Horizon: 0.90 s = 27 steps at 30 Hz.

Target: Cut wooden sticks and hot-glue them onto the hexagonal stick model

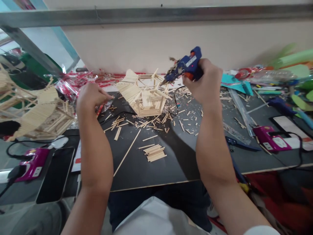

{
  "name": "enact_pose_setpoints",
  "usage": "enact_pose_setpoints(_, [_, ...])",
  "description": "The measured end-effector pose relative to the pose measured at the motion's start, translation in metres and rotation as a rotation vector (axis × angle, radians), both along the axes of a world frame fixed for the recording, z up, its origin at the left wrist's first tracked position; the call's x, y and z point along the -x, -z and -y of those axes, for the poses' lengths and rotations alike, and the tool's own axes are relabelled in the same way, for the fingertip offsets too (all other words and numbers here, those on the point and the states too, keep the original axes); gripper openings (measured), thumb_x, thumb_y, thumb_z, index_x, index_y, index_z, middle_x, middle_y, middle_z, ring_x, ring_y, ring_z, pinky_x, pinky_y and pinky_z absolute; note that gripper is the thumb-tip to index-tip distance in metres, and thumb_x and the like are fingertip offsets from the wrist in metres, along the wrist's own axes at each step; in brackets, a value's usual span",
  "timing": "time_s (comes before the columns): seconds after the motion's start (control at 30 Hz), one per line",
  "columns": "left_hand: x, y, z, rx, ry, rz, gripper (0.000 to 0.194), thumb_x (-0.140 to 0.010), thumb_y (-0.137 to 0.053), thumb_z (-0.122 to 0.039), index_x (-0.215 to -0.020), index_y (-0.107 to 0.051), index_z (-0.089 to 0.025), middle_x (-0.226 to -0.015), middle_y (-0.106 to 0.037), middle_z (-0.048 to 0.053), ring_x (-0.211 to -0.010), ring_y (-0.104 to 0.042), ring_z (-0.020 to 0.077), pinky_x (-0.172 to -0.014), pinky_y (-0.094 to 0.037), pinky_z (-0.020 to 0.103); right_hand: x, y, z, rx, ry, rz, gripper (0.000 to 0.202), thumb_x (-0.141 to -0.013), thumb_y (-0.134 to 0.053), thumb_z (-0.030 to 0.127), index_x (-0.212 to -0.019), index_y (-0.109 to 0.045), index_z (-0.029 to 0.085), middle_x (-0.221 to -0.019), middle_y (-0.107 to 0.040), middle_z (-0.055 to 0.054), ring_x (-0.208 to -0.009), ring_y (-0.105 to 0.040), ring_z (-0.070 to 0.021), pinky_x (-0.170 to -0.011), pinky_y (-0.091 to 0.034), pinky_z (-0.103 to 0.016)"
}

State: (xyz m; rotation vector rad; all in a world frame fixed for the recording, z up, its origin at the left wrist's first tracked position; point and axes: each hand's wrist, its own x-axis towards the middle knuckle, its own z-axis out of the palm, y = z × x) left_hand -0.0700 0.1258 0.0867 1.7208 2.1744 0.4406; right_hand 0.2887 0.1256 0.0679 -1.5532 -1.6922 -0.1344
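My right hand (207,81) is wrapped round the handle of a blue glue gun (188,65) with orange parts. Its nozzle points down and left, close to the right side of a model built of thin wooden sticks (146,98). To the left of that model, my left hand (90,96) has its fingers drawn together beside the red and clear plastic wrapping. Whatever those fingertips hold, if anything, is too small to make out. Nearer the front edge lies a small bundle of short wooden sticks (155,152), with one long stick (127,152) slanting to its left.
Stick offcuts (118,123) are scattered around the model on the dark table (146,179). A second stick structure (41,114) stands at far left, behind a phone (56,174) and a magenta power strip (34,164). Another magenta power strip (271,138) lies right. A metal bar (156,15) crosses above.
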Motion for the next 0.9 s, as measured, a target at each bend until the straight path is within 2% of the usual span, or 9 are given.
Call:
enact_pose_setpoints(0.1, [-0.014,-0.01,0.009,-0.213,0.05,-0.12,0.029,-0.086,-0.07,-0.039,-0.093,-0.078,-0.013,-0.09,-0.078,0.008,-0.087,-0.066,0.0215,-0.088,-0.052,0.034,0.007,0.009,-0.011,0.005,-0.096,0.04,0.021,-0.08,-0.074,0.029,-0.099,-0.065,0.026,-0.09,-0.073,-0.008,-0.084,-0.066,-0.0275,-0.079,-0.055,-0.041])
enact_pose_setpoints(0.17, [-0.028,-0.017,0.018,-0.37,0.141,-0.104,0.034,-0.091,-0.068,-0.042,-0.103,-0.078,-0.013,-0.103,-0.079,0.01,-0.092,-0.068,0.0218,-0.091,-0.052,0.034,0.007,0.014,-0.014,0.015,-0.113,0.046,0.02,-0.08,-0.073,0.029,-0.098,-0.065,0.027,-0.089,-0.072,-0.008,-0.085,-0.066,-0.0283,-0.078,-0.055,-0.041])
enact_pose_setpoints(0.23, [-0.046,-0.024,0.028,-0.435,0.273,-0.087,0.034,-0.092,-0.069,-0.044,-0.109,-0.078,-0.015,-0.114,-0.079,0.01,-0.101,-0.07,0.0235,-0.099,-0.051,0.035,0.003,0.015,-0.014,0.031,-0.104,0.049,0.016,-0.081,-0.071,0.029,-0.095,-0.064,0.029,-0.086,-0.072,-0.006,-0.083,-0.066,-0.0279,-0.078,-0.055,-0.042])
enact_pose_setpoints(0.33, [-0.075,-0.024,0.038,-0.36,0.538,-0.155,0.048,-0.093,-0.068,-0.049,-0.13,-0.071,-0.019,-0.133,-0.073,0.009,-0.122,-0.065,0.029,-0.112,-0.046,0.039,-0.005,0.014,-0.012,0.045,-0.075,0.054,0.014,-0.08,-0.07,0.026,-0.091,-0.062,0.029,-0.084,-0.072,-0.005,-0.079,-0.066,-0.0265,-0.084,-0.054,-0.044])
enact_pose_setpoints(0.4, [-0.092,-0.017,0.041,-0.275,0.614,-0.237,0.061,-0.091,-0.071,-0.053,-0.141,-0.063,-0.02,-0.142,-0.067,0.009,-0.136,-0.058,0.0324,-0.117,-0.042,0.041,-0.009,0.012,-0.011,0.031,-0.055,0.053,0.015,-0.079,-0.072,0.026,-0.089,-0.061,0.028,-0.083,-0.072,-0.006,-0.079,-0.067,-0.0272,-0.088,-0.053,-0.046])
enact_pose_setpoints(0.47, [-0.105,-0.006,0.041,-0.222,0.671,-0.302,0.066,-0.09,-0.072,-0.057,-0.143,-0.059,-0.02,-0.142,-0.064,0.011,-0.141,-0.054,0.0357,-0.118,-0.04,0.045,-0.011,0.011,-0.011,0.023,-0.055,0.049,0.015,-0.078,-0.073,0.026,-0.088,-0.061,0.028,-0.084,-0.072,-0.006,-0.083,-0.068,-0.0293,-0.089,-0.052,-0.047])
enact_pose_setpoints(0.6, [-0.115,0.008,0.038,-0.223,0.696,-0.375,0.062,-0.094,-0.067,-0.054,-0.142,-0.057,-0.017,-0.137,-0.066,0.015,-0.14,-0.054,0.0374,-0.118,-0.042,0.046,-0.01,0.013,-0.013,0.032,-0.084,0.043,0.018,-0.076,-0.073,0.025,-0.088,-0.061,0.029,-0.084,-0.072,-0.005,-0.085,-0.069,-0.0304,-0.089,-0.052,-0.048])
enact_pose_setpoints(0.73, [-0.112,0.008,0.036,-0.218,0.676,-0.415,0.055,-0.097,-0.063,-0.047,-0.143,-0.057,-0.016,-0.14,-0.065,0.016,-0.139,-0.055,0.0365,-0.118,-0.043,0.045,-0.004,0.017,-0.014,0.043,-0.102,0.041,0.017,-0.077,-0.072,0.026,-0.088,-0.059,0.029,-0.083,-0.072,-0.005,-0.08,-0.067,-0.0278,-0.084,-0.055,-0.045])
enact_pose_setpoints(0.9, [-0.107,0.009,0.032,-0.211,0.695,-0.415,0.059,-0.097,-0.06,-0.048,-0.143,-0.056,-0.012,-0.144,-0.063,0.019,-0.141,-0.054,0.0362,-0.12,-0.04,0.044,0.003,0.023,-0.017,0.063,-0.16,0.05,0.016,-0.082,-0.072,0.031,-0.092,-0.059,0.029,-0.087,-0.071,-0.006,-0.082,-0.068,-0.0275,-0.08,-0.055,-0.043])
